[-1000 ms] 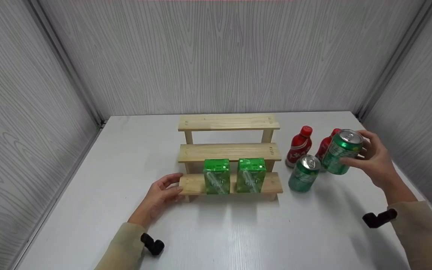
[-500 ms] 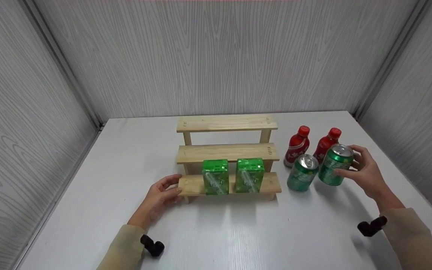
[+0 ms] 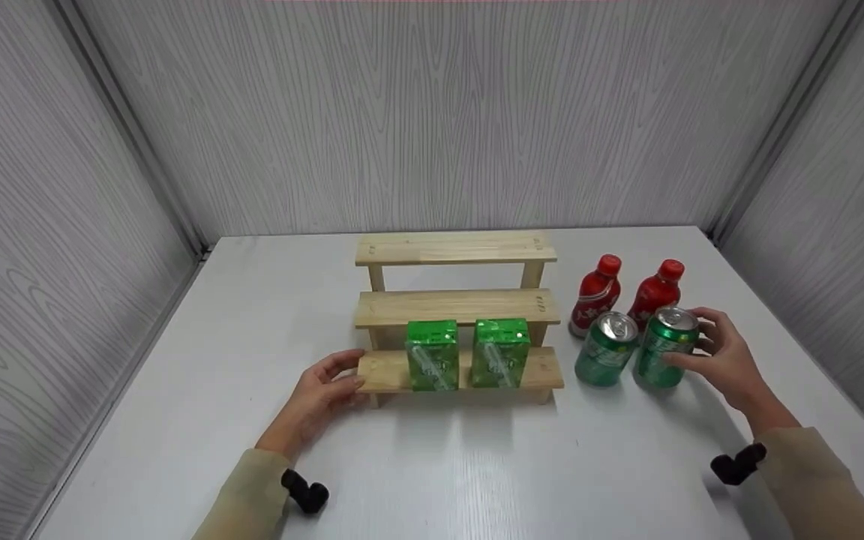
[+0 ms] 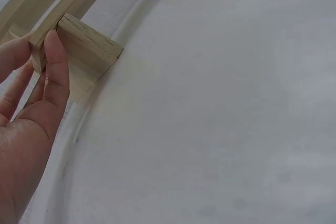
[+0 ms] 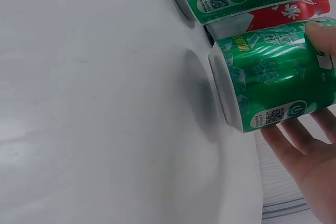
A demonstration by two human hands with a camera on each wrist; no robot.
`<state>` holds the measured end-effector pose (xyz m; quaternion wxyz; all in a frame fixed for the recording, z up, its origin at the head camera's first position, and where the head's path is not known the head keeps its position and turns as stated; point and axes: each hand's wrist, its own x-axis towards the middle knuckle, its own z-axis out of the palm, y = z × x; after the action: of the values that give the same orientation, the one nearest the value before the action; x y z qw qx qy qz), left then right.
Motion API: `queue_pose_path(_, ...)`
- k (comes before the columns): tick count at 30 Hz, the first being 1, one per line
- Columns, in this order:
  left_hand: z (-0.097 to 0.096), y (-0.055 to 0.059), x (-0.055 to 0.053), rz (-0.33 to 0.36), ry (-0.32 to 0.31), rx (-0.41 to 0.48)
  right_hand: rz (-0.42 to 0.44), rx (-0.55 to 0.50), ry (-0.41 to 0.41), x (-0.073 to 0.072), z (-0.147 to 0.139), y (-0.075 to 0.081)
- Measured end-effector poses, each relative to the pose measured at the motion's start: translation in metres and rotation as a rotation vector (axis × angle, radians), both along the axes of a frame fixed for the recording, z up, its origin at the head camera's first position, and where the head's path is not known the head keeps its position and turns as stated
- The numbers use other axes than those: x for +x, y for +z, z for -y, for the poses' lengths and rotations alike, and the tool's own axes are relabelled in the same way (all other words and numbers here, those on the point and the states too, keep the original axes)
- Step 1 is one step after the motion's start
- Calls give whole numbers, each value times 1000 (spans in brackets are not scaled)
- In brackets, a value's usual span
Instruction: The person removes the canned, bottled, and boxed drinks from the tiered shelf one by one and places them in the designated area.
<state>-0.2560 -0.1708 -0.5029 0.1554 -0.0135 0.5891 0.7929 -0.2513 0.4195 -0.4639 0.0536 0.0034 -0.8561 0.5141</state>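
Note:
My right hand point(image 3: 724, 361) grips a green soda can point(image 3: 664, 352) from its right side, thumb in front and fingers behind. In the right wrist view the held can point(image 5: 278, 77) is close over the table, its shadow beside the base. Just left of it stands a second green can point(image 3: 604, 356). My left hand point(image 3: 319, 390) pinches the left end of the lowest step of a three-step wooden rack point(image 3: 454, 306); the left wrist view shows thumb and fingers around the board's corner point(image 4: 44, 38). Two green drink cartons point(image 3: 432, 364) stand upright on that lowest step.
Two red-capped bottles point(image 3: 597, 296) stand behind the cans, right of the rack. The white table point(image 3: 477, 472) is bounded by grey wood-grain panels point(image 3: 432, 112) at the back and both sides. Each sleeve carries a small black device point(image 3: 304, 491).
My right hand has brought the can down and left, from in front of the right bottle to beside the other can. The left hand keeps its place on the rack.

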Motion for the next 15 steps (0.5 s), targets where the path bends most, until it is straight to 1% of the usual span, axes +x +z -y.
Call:
queue_pose_path(7, -1, -1, 0, 9, -2, -16, 10, -20, 10, 3, -2, -4)
queue_pose_path(12, 0, -1, -1, 6, -5, -14, 2, -1, 52, 5, -7, -5)
queue_pose_path(15, 1, -1, -1, 0, -5, -24, 3, -8, 75, 6, -10, -5)
